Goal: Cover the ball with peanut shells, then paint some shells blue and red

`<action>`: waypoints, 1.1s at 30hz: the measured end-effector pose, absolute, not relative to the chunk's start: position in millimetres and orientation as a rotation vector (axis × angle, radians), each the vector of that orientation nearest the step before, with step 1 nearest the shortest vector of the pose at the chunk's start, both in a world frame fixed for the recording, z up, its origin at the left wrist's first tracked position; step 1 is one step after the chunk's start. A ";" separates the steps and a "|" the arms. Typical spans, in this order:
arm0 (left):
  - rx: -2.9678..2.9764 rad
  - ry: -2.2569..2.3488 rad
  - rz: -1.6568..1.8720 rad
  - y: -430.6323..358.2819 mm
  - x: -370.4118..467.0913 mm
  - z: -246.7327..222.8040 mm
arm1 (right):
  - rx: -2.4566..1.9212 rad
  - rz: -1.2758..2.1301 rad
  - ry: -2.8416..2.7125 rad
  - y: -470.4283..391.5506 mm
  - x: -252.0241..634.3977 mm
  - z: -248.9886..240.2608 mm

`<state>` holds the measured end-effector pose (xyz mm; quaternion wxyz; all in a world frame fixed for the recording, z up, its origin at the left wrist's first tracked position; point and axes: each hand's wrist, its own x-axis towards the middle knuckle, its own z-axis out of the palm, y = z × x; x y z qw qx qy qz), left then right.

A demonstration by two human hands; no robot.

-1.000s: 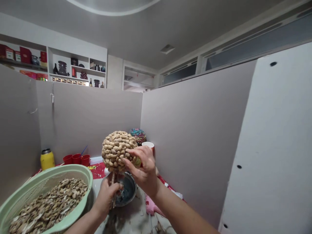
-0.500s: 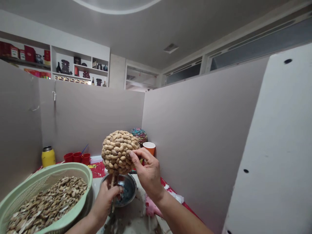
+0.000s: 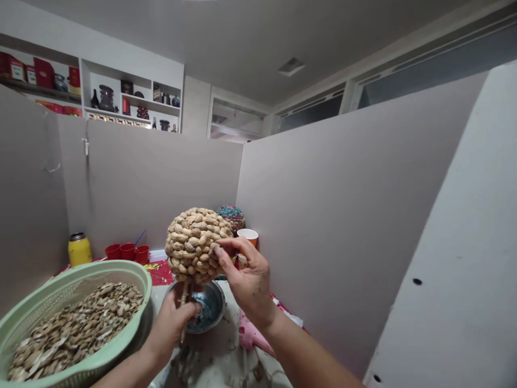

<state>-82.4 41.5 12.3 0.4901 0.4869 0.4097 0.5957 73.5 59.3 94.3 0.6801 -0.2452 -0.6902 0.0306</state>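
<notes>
A round ball covered in peanut shells [image 3: 196, 245] stands upright on a thin stick [image 3: 184, 299] in front of me. My left hand [image 3: 177, 315] is closed around that stick, just under the ball. At the ball's right side, my right hand [image 3: 246, 275] has its thumb and forefinger pinched on a peanut shell [image 3: 216, 249] at the surface. Below the ball sits a metal bowl [image 3: 216, 318] with bluish residue inside, partly hidden by my left hand. A pale green basket [image 3: 137, 318] heaped with loose peanut shells [image 3: 81, 328] is on the left.
Behind the ball are a multicoloured ball [image 3: 231, 215] and an orange-and-white paper cup [image 3: 251, 235]. Red cups [image 3: 127, 251] and a yellow bottle [image 3: 79, 250] stand at the back left. A pink object [image 3: 252, 337] lies by my right forearm. Grey panels [image 3: 161, 178] enclose the table.
The view has shifted slightly. My left hand still grips the stick, and my right fingertips remain at the ball's right side, with the hand turned a little.
</notes>
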 end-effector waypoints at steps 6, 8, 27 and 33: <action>1.121 0.971 1.360 37.6 -87.7 0.8 | -0.445 0.022 -1.675 75.1 84.3 91.0; 1.059 0.989 1.309 34.5 -89.7 -2.3 | -0.435 0.014 -1.722 80.4 87.4 89.7; 0.713 0.989 0.975 16.2 -85.9 2.6 | -0.747 1.172 -1.654 165.1 102.4 51.7; 0.593 0.988 0.972 9.9 -83.8 -1.9 | -0.718 1.395 -1.583 184.5 88.0 34.8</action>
